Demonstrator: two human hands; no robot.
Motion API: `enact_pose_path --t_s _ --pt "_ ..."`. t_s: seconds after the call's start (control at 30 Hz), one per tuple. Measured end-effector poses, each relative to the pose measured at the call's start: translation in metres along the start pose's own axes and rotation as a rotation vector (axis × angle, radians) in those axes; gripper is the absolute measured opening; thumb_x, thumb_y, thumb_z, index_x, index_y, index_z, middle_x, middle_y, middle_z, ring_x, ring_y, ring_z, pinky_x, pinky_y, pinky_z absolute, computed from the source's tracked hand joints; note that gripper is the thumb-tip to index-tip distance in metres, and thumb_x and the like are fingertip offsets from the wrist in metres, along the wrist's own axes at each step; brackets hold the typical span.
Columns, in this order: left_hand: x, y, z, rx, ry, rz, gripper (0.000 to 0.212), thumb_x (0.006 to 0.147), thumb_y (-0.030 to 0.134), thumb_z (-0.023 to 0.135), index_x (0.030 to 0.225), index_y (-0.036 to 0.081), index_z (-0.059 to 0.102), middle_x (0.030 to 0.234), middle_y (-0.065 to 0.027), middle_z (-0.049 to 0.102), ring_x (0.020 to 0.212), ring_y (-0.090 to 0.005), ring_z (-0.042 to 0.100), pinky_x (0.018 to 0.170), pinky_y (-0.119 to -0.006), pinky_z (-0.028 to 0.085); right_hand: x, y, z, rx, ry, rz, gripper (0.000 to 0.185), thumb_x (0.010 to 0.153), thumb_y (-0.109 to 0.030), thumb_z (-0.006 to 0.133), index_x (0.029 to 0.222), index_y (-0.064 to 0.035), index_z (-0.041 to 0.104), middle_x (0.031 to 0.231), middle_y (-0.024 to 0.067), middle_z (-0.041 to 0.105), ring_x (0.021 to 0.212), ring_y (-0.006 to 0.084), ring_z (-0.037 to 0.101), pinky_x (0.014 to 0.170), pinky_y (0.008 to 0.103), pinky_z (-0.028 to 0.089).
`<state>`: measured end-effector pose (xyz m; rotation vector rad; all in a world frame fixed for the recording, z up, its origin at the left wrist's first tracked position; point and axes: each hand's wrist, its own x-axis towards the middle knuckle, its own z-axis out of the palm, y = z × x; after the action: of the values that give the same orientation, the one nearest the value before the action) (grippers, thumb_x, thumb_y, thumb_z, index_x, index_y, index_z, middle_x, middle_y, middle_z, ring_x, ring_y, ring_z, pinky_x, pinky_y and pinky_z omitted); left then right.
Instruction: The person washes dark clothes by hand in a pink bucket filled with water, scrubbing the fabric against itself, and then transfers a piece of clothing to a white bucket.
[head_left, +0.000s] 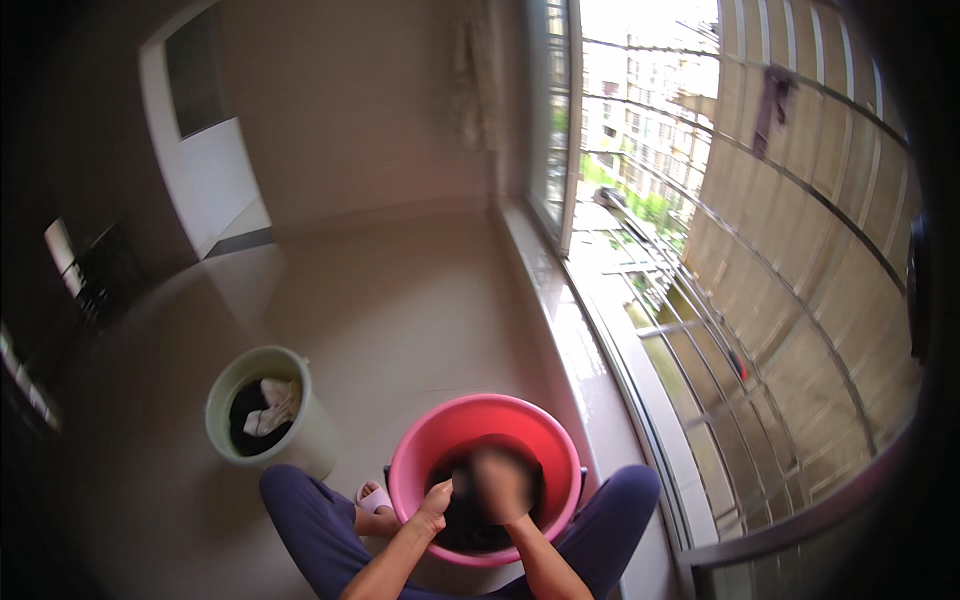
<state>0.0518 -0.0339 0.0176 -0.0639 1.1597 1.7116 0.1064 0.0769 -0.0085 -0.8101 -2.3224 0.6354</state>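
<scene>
Between my knees stands a pink plastic bucket (411, 450) with dark cloth (472, 536) inside. Both my hands reach into it. At the left side of the bucket's opening, my left hand (435, 505) is curled around part of the dark cloth. My right hand (504, 484) is over the middle of the cloth, close to the left one. A blurred patch covers the right hand and some of the cloth, so its fingers and anything in them cannot be made out.
A pale green bucket (319, 420) holding dark and whitish cloth (274, 405) stands on the tiled floor (390, 315) ahead to the left. My foot in a pink slipper (375, 498) is beside the pink bucket. A window ledge (574, 337) and metal window bars (750, 405) run along the right.
</scene>
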Motion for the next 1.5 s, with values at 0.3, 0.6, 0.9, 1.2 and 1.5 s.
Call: enact_pose_path --t_s 0.3,0.6,0.9,1.2,1.5 --pt "-0.029 0.031 0.005 1.061 -0.317 0.818 0.059 0.066 0.028 0.065 0.112 0.005 0.036 0.102 -0.0101 0.049 0.097 -0.021 0.047 0.084 -0.031 0.036 0.004 0.005 -0.028 0.455 -0.34 0.001 0.031 0.065 -0.027 0.066 0.069 0.0015 0.055 0.06 0.0121 0.056 0.056 0.016 0.054 0.053 0.028 0.042" --pt "-0.034 0.023 -0.007 1.092 -0.052 0.786 0.024 0.064 0.019 0.063 0.077 0.0 0.056 0.072 -0.0148 0.058 0.072 -0.0286 0.057 0.062 -0.035 0.043 0.006 0.009 -0.06 0.856 -0.687 -0.004 0.025 0.066 -0.006 0.058 0.091 -0.0039 0.052 0.079 0.0041 0.053 0.072 0.0141 0.05 0.064 0.0257 0.041" --pt "-0.055 0.04 0.01 0.511 -0.189 0.479 0.016 0.065 0.01 0.063 0.078 0.002 0.058 0.07 0.0027 0.056 0.064 -0.0038 0.048 0.059 -0.02 0.039 0.012 -0.019 -0.075 0.862 -0.781 0.232 0.009 0.072 -0.009 0.051 0.071 -0.001 0.054 0.058 0.0024 0.051 0.049 0.0108 0.048 0.043 0.021 0.039" --pt "-0.005 0.02 -0.008 0.073 0.064 0.163 0.041 0.077 0.039 0.052 0.103 0.007 0.052 0.099 -0.0046 0.055 0.093 -0.0122 0.049 0.081 -0.027 0.039 0.019 -0.013 -0.075 0.962 -0.218 0.265 0.013 0.072 -0.003 0.042 0.081 -0.0031 0.052 0.067 0.0015 0.049 0.06 0.0076 0.044 0.055 0.0178 0.036" --pt "0.104 -0.092 -0.098 -0.52 -0.449 0.142 0.022 0.082 0.032 0.046 0.071 0.014 0.05 0.072 0.0044 0.049 0.071 -0.0069 0.046 0.065 -0.02 0.038 -0.032 -0.09 -0.025 0.299 -0.059 -0.33 0.013 0.068 -0.013 0.058 0.065 -0.0021 0.051 0.065 0.0121 0.053 0.059 0.0303 0.053 0.051 0.0347 0.042"
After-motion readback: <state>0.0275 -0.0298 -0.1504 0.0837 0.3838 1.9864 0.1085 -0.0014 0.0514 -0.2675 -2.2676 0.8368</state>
